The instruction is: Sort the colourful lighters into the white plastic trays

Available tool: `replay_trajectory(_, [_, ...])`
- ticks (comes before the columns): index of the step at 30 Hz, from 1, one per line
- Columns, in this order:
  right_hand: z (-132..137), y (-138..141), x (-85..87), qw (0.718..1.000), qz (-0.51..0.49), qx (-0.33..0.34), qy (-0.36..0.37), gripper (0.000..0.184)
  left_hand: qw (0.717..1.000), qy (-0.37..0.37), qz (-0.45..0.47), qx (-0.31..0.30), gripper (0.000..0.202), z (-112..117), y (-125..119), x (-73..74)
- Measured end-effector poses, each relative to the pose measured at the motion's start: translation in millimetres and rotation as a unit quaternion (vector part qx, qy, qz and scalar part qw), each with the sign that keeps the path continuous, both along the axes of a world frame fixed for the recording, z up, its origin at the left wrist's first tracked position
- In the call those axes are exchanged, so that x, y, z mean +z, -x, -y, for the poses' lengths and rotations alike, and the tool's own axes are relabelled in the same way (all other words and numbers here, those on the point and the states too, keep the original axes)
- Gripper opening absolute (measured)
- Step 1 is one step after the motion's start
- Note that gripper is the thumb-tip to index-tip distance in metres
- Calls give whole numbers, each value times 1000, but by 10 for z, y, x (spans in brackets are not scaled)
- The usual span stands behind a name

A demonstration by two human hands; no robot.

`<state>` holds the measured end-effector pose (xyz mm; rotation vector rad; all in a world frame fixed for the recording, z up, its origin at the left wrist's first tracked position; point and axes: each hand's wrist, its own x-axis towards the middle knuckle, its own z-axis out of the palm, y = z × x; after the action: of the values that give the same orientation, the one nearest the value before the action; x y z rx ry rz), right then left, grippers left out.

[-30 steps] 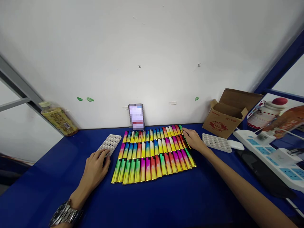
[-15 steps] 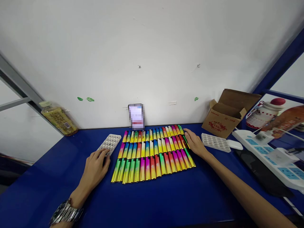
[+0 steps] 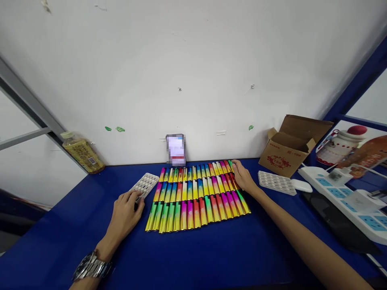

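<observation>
Shiny rainbow-coloured lighters lie side by side in three rows on a blue table. Most shade from green, pink, red, blue or white into yellow. My left hand rests on the table left of the rows, thumb apart from bent fingers. Its fingertips reach the near end of a white tray with holes; a dark patch under them is unclear. At the rows' right end, my right hand lies with fingers extended against the end lighters of the back and middle rows, partly covering them.
A phone leans on the wall behind the lighters. An opened cardboard box, a second white tray, a white mouse-shaped object, a black flat item and a power strip are at right. A yellow bottle leans at far left.
The whole view has shifted slightly. My right hand has slid a little towards the back row, covering its end lighter more. My left hand stays by the tray.
</observation>
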<state>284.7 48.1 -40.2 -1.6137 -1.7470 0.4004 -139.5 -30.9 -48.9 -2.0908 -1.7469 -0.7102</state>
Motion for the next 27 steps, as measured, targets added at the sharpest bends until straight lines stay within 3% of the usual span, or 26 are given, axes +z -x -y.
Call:
replay_trajectory(4, [-12,25,17,1000,-6,3,0,47,1000,2,8,14,25,-2,11,-4])
replay_trajectory(7, [-24,39,36,1000,-9,5,9,47,998,3,13,54,38,-16,8,-4])
replay_trajectory(11, [-8,13,72,1000,-20,-14,9,45,992,74,39,90,56,-49,25,30])
replay_trajectory(14, [76,-73,130,999,-34,-25,-12,42,983,107,92,116,65,-50,51,134])
replay_trajectory(18, [348,-215,273,998,-51,-3,-38,36,968,71,174,169,70,33,-100,403])
replay_trajectory(20, [549,-244,363,997,-57,38,-37,33,970,54,209,116,70,123,-343,541])
replay_trajectory(22, [772,-227,455,995,-53,80,-37,32,968,73,240,10,68,239,-695,640])
replay_trajectory(25, [1093,-142,575,981,-3,186,-48,51,950,160,221,-155,61,413,-1299,696])
replay_trajectory(27, [1266,-81,630,964,46,260,-28,59,923,212,203,-249,63,497,-1650,691])
